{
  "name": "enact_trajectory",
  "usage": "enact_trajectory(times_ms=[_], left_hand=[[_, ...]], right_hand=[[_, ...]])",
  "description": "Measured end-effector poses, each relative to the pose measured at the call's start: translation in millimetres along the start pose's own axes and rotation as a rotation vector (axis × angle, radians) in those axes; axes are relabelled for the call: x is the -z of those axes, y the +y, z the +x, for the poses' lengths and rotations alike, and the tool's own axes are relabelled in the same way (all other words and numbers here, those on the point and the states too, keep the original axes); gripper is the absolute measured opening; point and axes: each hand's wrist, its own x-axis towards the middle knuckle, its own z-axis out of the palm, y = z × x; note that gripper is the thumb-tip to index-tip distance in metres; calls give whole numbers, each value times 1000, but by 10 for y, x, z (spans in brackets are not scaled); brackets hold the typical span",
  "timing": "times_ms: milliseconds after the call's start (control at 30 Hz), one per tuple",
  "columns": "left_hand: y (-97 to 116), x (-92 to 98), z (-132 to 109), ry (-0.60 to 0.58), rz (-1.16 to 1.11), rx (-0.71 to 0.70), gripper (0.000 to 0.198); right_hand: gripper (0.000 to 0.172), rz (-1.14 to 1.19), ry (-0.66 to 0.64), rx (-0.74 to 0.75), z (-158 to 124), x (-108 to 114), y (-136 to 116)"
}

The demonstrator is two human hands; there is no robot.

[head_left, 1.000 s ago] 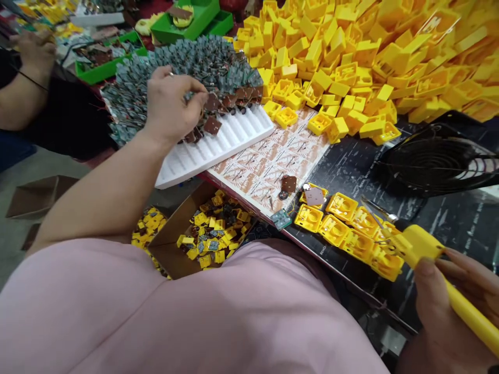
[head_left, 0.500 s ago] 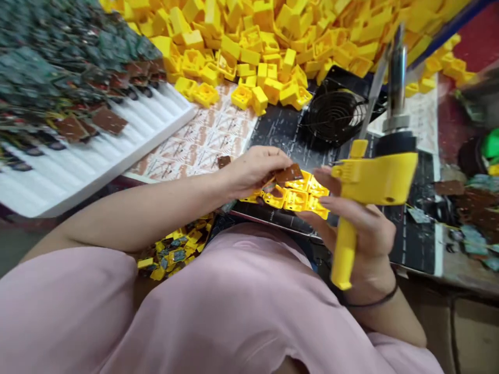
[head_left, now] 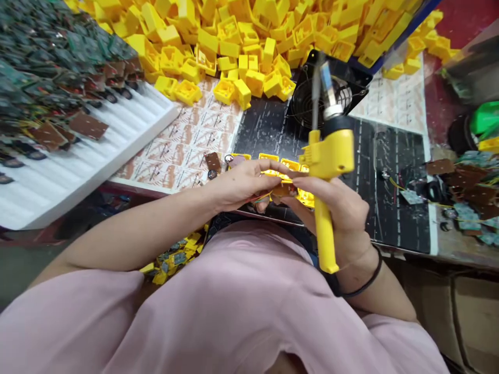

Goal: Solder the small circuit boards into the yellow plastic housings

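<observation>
Brown board (head_left: pixel 284 190) | between left grip (head_left: pixel 247 183) and right grip (head_left: pixel 343 208) | left pinching it | right clasping soldering gun (head_left: pixel 331 155)

I see smooth plastic on the soldering gun (head_left: pixel 331 151), its metal barrel (head_left: pixel 328 85) glossy. The foam-like tray (head_left: pixel 125 134) looks matt.

Two hands, one left (head_left: pixel 253 183) and one right (head_left: pixel 333 205), meet above the table's (head_left: pixel 183 140) front edge, with one yellow soldering gun (head_left: pixel 331 153) and one brown board (head_left: pixel 284 190). One white foam tray (head_left: pixel 97 169) lies toward the left end, one black fan (head_left: pixel 303 103) toward the back edge. Yellow housings (head_left: pixel 230 36) and grey-green circuit boards (head_left: pixel 50 67) are too many to count.
</observation>
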Motion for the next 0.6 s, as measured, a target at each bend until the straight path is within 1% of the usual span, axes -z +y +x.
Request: enact_trajectory(times_ms=[33,67,100,200,233,267,333,400,467,533,567,600], left_hand=[[2,17,-2,-16,20,-6,33],[4,35,-11,-8,60,-46,36],[4,50,-26,26,129,-132,40],[-29,28,-83,182,430,-508,44],[-53,-10,-93,212,491,-591,44],[-84,-62,-93,226,506,-629,45],[-156,-191,-53,252,410,-626,44],[-222,-315,30,280,226,-598,37],[-255,-390,121,266,45,-542,28],[-233,-396,170,223,-66,-473,24],[-198,-370,167,201,-71,-452,24],[-148,-326,144,173,-27,-439,26]], right_hand=[[28,-22,35,4,7,-13,0],[27,-38,85,-9,11,-32,1],[27,-46,141,-45,11,-54,2],[30,-27,288,-180,-6,-129,-13],[31,-16,324,-204,-13,-156,-23],[31,-11,349,-220,-18,-182,-34],[27,-24,372,-233,-25,-236,-52],[22,-44,389,-231,-35,-291,-53],[20,-48,404,-212,-57,-336,-34],[18,-39,405,-188,-101,-350,5],[18,-31,393,-181,-132,-337,30],[18,-21,367,-178,-170,-309,60]])
